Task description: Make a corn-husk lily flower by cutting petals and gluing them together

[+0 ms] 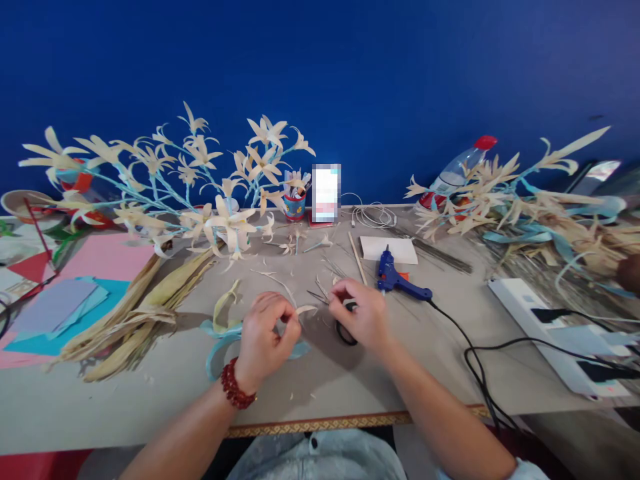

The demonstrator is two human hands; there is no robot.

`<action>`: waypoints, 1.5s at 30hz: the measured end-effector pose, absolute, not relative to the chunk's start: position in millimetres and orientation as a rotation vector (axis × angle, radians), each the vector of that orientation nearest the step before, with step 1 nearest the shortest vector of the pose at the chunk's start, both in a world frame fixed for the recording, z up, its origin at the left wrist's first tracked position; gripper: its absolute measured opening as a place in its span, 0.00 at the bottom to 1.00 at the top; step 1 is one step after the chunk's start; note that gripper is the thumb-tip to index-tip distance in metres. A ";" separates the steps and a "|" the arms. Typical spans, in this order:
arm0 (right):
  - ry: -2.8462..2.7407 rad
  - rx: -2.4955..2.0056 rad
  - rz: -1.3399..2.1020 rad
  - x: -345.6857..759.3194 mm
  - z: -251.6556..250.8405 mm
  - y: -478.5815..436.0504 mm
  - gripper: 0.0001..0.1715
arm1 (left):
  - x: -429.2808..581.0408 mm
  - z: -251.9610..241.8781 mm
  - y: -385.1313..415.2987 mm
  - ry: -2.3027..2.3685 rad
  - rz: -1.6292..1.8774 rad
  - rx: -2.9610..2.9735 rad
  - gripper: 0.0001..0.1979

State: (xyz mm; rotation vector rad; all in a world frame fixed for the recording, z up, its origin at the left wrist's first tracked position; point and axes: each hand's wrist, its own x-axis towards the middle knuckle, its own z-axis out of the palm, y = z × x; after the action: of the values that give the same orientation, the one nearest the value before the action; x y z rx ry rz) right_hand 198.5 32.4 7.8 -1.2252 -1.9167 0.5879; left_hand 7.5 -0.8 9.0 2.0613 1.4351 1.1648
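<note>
My left hand (267,333), with a red bead bracelet at the wrist, is closed in a pinch on a pale petal-shaped strip of dry husk (304,309). My right hand (363,313) is closed around black-handled scissors (345,330), blades pointing toward the petal. Both hands rest low over the grey table (350,373). A light blue ribbon (220,337) curls beside my left hand. Thin wires (327,270) lie just beyond my fingers.
A blue glue gun (397,281) with a black cord lies right of my right hand. Dry husk leaves (135,313) lie at left, coloured paper (65,300) beyond them. Handmade husk flowers (215,180) stand at the back; a white power strip (545,333) at right.
</note>
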 end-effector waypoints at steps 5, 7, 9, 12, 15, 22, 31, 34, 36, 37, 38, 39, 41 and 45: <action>-1.946 -1.079 0.895 188.4 11.7 25.3 0.07 | 9.2 9.1 -1.5 1.419 1.156 2.073 0.08; -1.981 -1.092 0.876 180.6 10.9 21.1 0.03 | 10.6 8.7 -2.1 1.413 1.150 2.086 0.08; -1.983 -1.113 0.856 175.8 9.1 18.6 0.02 | 11.6 7.9 -2.6 1.405 1.149 2.102 0.08; -1.984 -1.133 0.853 175.6 6.5 18.7 0.05 | 11.8 7.0 -2.9 1.397 1.140 2.122 0.07; -1.986 -1.187 0.776 181.8 4.1 22.7 0.05 | 10.7 7.1 -2.9 1.409 1.139 2.128 0.07; -1.854 -1.169 0.753 194.6 5.3 28.5 0.04 | 7.3 8.4 -1.5 1.465 1.219 2.069 0.08; -1.965 -1.167 0.826 174.4 5.6 18.8 0.04 | 9.9 6.3 -3.0 1.408 1.194 2.100 0.08; -1.928 -1.197 0.789 182.6 3.0 24.3 0.04 | 8.4 6.8 -2.2 1.405 1.218 2.094 0.08; -1.877 -1.237 0.743 190.1 2.1 28.5 0.04 | 7.0 7.8 -1.3 1.423 1.249 2.075 0.08; -1.858 -1.244 0.732 192.9 2.2 29.9 0.04 | 6.5 8.3 -1.0 1.433 1.260 2.066 0.08; -1.852 -1.237 0.739 194.6 2.6 30.5 0.04 | 6.1 8.7 -0.8 1.439 1.264 2.063 0.08; -1.861 -1.214 0.763 194.7 3.5 30.1 0.04 | 6.1 9.0 -0.7 1.440 1.264 2.064 0.08; -1.908 -1.153 0.836 191.1 6.0 27.0 0.06 | 6.8 8.9 -1.0 1.435 1.253 2.071 0.08; -1.966 -1.126 0.886 177.9 10.4 18.6 0.05 | 9.6 7.3 -2.5 1.429 1.220 2.091 0.08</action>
State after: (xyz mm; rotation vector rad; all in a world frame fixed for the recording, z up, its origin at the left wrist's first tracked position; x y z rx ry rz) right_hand 177.9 18.6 10.4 -1.1264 -1.9663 0.8858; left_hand 9.6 -2.5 7.3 2.0912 1.4292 1.2198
